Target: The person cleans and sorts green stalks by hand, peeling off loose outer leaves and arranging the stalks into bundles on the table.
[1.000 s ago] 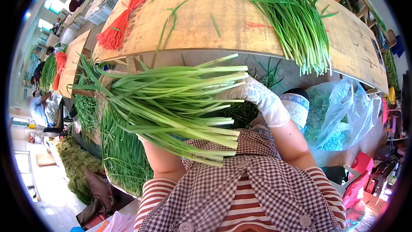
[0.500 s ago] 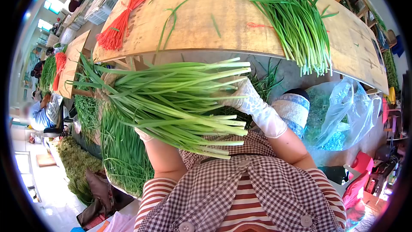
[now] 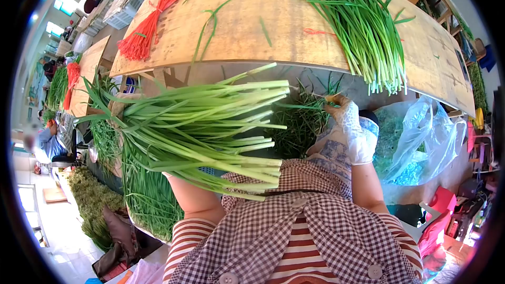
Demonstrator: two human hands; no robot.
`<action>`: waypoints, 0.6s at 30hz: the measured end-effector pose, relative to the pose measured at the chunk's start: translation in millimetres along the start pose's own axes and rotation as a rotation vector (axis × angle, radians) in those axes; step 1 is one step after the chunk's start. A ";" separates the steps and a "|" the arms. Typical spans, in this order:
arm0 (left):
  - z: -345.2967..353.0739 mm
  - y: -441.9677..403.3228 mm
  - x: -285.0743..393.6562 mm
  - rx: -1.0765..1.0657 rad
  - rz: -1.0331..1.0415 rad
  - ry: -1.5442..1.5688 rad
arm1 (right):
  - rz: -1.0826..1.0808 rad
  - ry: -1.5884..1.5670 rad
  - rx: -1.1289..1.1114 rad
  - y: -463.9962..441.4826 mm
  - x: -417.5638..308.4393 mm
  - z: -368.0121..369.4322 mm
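A large loose bunch of garlic chives (image 3: pixel 210 126) lies across my front, pale stem ends pointing right. My left hand (image 3: pixel 118 109), gloved, is wrapped round its leafy end at the left; most of that hand is hidden by leaves. To the right of the stems, my right hand (image 3: pixel 346 126) in a white patterned glove is closed, with finger and thumb pinching a thin green chive leaf (image 3: pixel 302 107). Below that hand is a heap of loose green trimmings (image 3: pixel 297 129).
On the wooden table (image 3: pixel 184 37) ahead lie a bundle of red ties (image 3: pixel 144 29) and another pile of chives (image 3: pixel 363 31). A clear plastic bag (image 3: pixel 426 137) stands at the right. More chives (image 3: pixel 150 189) are stacked at the left. Another person (image 3: pixel 47 144) sits farther left.
My right hand has moved from the stem ends out to the right, now with a thin leaf in its fingers. The bunch has shifted slightly left in my left hand.
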State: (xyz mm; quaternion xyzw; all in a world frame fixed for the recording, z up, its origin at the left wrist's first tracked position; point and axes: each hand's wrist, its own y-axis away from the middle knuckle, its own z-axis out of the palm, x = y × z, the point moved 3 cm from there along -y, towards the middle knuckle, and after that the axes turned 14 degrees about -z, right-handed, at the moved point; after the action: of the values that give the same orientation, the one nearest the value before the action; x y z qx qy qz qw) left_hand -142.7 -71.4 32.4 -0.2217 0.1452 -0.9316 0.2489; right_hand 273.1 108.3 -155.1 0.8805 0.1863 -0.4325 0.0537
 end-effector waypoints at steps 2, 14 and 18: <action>0.5 -6.5 1.0 -0.025 0.009 0.031 | -0.147 -0.378 -0.075 -4.3 -60.5 8.3; 2.1 -12.3 -19.1 -0.053 -0.004 0.077 | -0.374 -1.009 -0.706 -21.0 -185.5 41.5; 2.5 -11.5 -19.7 -0.052 -0.007 0.067 | -0.226 -1.079 -0.833 -11.3 -177.0 59.2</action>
State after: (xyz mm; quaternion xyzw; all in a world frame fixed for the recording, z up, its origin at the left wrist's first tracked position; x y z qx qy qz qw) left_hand -130.8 -51.9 32.3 -0.1972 0.1772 -0.9352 0.2350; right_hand 126.5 53.8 -52.7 0.4232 0.3749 -0.7056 0.4272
